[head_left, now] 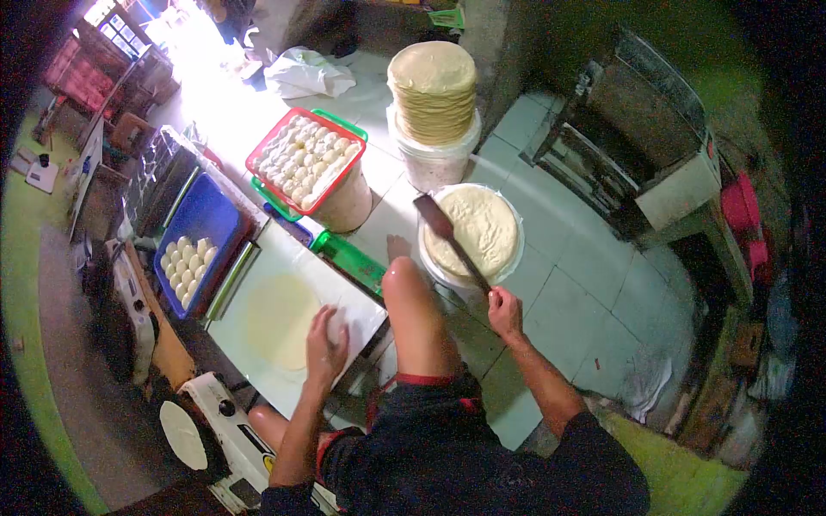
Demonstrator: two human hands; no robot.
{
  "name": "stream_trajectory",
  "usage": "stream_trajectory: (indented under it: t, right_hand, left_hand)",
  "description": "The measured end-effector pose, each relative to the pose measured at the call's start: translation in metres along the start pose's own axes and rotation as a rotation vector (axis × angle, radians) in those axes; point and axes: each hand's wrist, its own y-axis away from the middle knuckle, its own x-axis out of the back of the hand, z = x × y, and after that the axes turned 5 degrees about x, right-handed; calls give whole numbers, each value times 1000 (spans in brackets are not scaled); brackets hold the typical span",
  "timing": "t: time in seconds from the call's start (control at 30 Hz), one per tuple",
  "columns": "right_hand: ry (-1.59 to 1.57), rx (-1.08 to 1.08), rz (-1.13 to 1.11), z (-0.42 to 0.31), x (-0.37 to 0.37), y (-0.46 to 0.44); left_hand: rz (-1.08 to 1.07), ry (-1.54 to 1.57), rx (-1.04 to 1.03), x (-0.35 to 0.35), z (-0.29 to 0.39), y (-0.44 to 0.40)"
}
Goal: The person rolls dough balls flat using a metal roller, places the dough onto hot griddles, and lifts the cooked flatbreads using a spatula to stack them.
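My right hand [505, 311] is closed around the handle of a long dark spatula [437, 219]. The spatula's flat blade points up and left across a white-rimmed bucket topped with a pale, wrinkled round of dough [477, 236]. My left hand [327, 350] is open, its fingers a little curled and apart, at the right edge of a thin round dough sheet [274, 322]. That sheet lies flat on a white board [245, 365]. Whether the fingertips touch the sheet I cannot tell.
A blue tray [211, 225] and a red basket [255, 163] hold several dough balls. A tall stack of flat rounds [432, 95] stands on a white bucket. At lower left, a pale round [183, 434] sits on a stove [224, 411]. A metal-framed unit [632, 129] stands right.
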Motion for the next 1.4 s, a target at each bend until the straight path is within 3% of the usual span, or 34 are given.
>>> stream_trajectory:
  t: [0.07,0.17,0.2,0.3,0.33,0.37,0.4,0.43,0.5,0.53,0.57,0.6,0.63,0.73,0.77,0.8,0.9,0.97,1.0,1.03,1.1,1.2,1.23,1.33,1.4]
  right_hand:
    - [10,61,69,-3,0,-8]
    - [29,-124,-22,10,0,-28]
    - [116,23,71,7,-4,-30]
    - [191,170,157,-49,14,-35]
    - [142,191,101,-66,16,-39]
    - [63,216,67,-90,18,-43]
    - [-22,245,25,-118,16,-48]
    - [-116,277,-26,-150,9,-52]
    - [-279,289,-227,-212,-25,-58]
    - [-305,356,-356,-238,-49,-61]
    - [-322,421,-479,-262,-72,-64]
    - [-286,499,-579,-282,-105,-69]
    - [-246,576,-675,-300,-144,-75]
    - [-265,849,-626,-353,-250,-83]
    - [-226,938,-627,-369,-278,-86]
    - [-234,981,-648,-383,-300,-84]
    - [-267,1112,-732,-406,-348,-74]
    - [-296,1216,-807,-404,-371,-73]
    - [-189,1364,-879,-412,-363,-77]
    - [-180,1395,-787,-411,-367,-75]
    - [-149,1446,-599,-399,-373,-68]
    - [-377,1539,-752,-383,-383,-74]
    - [-299,1494,-921,-392,-376,-80]
    - [-7,1295,-1329,-424,-346,-111]
    - [487,1361,-1620,-450,-349,-144]
  left_hand:
    - [-97,-74,15,22,-52,35]
    - [-112,-210,-171,33,-108,87]
    - [-225,-273,-34,43,-103,92]
    - [-88,-351,-30,37,-146,94]
    - [-131,-190,97,62,-120,76]
    - [-121,-280,228,69,-131,61]
    - [-11,-267,46,83,-135,48]
    - [-85,-172,228,100,-141,30]
    - [-162,-171,252,134,-165,-7]
    - [-7,-345,134,149,-172,-24]
    - [27,-272,61,171,-194,-52]
    - [190,-443,100,194,-174,-77]
    - [202,-599,95,223,-174,-104]
    - [650,-776,-14,284,-160,-158]
    - [729,-643,-99,301,-148,-165]
    - [872,-818,-236,312,-111,-157]
    - [728,-605,-179,290,-93,-130]
    - [284,-228,118,252,-96,-87]
    - [231,-171,148,224,-114,-69]
    - [176,-112,174,192,-141,-53]
    - [268,-111,188,137,-195,-31]
    - [376,-204,149,108,-224,-32]
    - [400,-281,114,103,-233,-34]
    - [355,-131,15,99,-251,-35]
    - [315,-72,-47,97,-255,-33]
